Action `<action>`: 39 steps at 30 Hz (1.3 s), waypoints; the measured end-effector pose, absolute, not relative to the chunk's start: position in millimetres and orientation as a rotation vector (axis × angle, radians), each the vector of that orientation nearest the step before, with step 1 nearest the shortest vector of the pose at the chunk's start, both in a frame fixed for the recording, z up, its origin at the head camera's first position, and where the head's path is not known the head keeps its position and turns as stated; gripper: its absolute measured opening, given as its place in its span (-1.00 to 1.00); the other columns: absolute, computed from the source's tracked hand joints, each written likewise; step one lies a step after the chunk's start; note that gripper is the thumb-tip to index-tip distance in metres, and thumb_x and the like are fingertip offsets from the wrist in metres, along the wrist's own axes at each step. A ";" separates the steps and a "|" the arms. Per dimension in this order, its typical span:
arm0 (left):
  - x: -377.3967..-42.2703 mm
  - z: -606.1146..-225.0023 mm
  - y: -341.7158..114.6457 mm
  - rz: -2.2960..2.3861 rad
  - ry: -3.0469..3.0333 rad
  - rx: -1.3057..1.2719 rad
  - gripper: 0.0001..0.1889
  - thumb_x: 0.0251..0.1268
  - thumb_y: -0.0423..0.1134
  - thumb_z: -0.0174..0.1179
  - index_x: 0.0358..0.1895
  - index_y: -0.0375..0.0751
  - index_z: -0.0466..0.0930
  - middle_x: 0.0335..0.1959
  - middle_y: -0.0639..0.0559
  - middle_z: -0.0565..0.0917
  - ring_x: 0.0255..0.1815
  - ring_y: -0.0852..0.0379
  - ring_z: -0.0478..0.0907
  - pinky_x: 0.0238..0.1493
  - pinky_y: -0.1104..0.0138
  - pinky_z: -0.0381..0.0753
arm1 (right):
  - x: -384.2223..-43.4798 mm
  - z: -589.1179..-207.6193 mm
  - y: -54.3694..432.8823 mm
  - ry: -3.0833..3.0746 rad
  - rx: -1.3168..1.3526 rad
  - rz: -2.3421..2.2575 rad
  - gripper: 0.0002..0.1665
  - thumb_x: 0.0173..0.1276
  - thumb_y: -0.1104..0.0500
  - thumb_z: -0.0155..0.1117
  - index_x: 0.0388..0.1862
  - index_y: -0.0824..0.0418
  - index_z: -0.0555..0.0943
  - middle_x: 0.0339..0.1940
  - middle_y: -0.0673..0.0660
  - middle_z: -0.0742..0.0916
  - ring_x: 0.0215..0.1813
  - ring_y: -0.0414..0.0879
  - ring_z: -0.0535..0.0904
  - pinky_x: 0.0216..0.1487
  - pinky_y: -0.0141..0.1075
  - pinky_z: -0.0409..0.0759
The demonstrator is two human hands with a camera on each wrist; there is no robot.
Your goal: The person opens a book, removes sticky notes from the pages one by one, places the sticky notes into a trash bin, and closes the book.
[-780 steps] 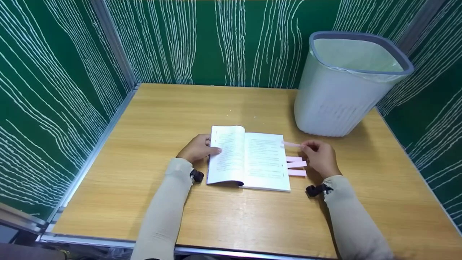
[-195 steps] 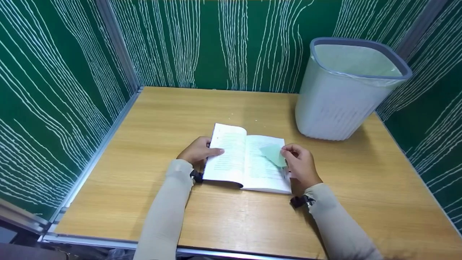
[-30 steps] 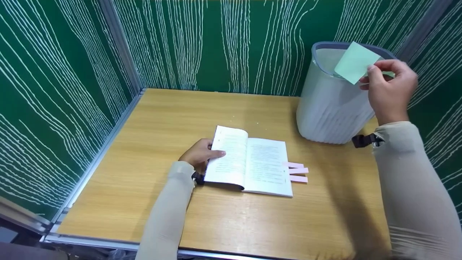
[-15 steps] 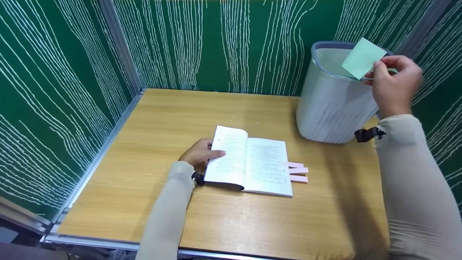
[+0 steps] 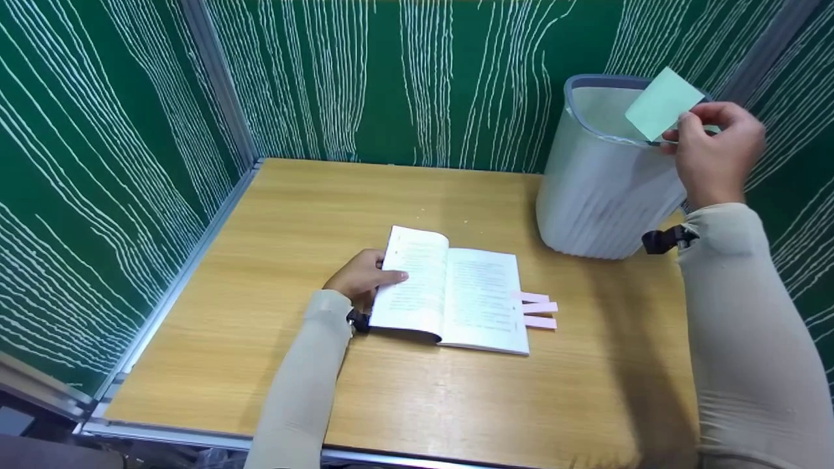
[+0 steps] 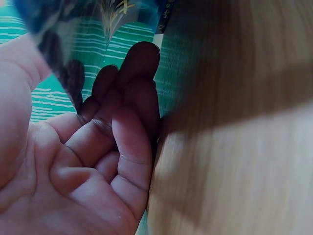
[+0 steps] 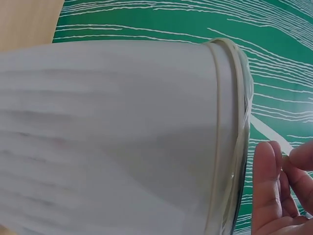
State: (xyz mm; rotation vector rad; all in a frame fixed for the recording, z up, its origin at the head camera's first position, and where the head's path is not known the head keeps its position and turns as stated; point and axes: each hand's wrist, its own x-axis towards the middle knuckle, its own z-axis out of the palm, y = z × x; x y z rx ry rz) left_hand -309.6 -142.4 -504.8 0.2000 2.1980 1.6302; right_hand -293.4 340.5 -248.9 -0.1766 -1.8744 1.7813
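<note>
1. The right hand (image 5: 720, 153) is pinching a green sticky note (image 5: 664, 103) between thumb and fingers by one edge, probably leaving the sheet's face free.
2. The lined trash bin (image 5: 593, 195) is standing below those fingertips, its rim just beside them.
3. The left hand (image 5: 358, 275) is gripping the open paperback (image 5: 482, 299), thumb lying over the left page, fingers curling behind the cover, apparently bracing it against closing.
4. Pink page flags (image 5: 541, 307) are projecting beyond the far page edge, well apart from either hand's fingers, presumably for easy grasping.

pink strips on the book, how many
3: top strip, middle strip and bottom strip, all at the right edge of the open book; more may be hidden.
</note>
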 end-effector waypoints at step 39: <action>-306.3 -504.7 -140.9 1.662 2.161 0.159 -0.58 0.24 -0.05 0.50 0.09 -0.11 0.66 -0.18 -0.14 0.81 -0.34 -0.05 0.81 -0.35 0.12 0.79 | -268.6 -297.5 308.9 -2.115 -0.074 1.444 -0.73 0.55 0.11 0.24 0.08 0.20 0.71 -0.05 -0.05 0.66 -0.15 -0.18 0.63 -0.10 -0.57 0.64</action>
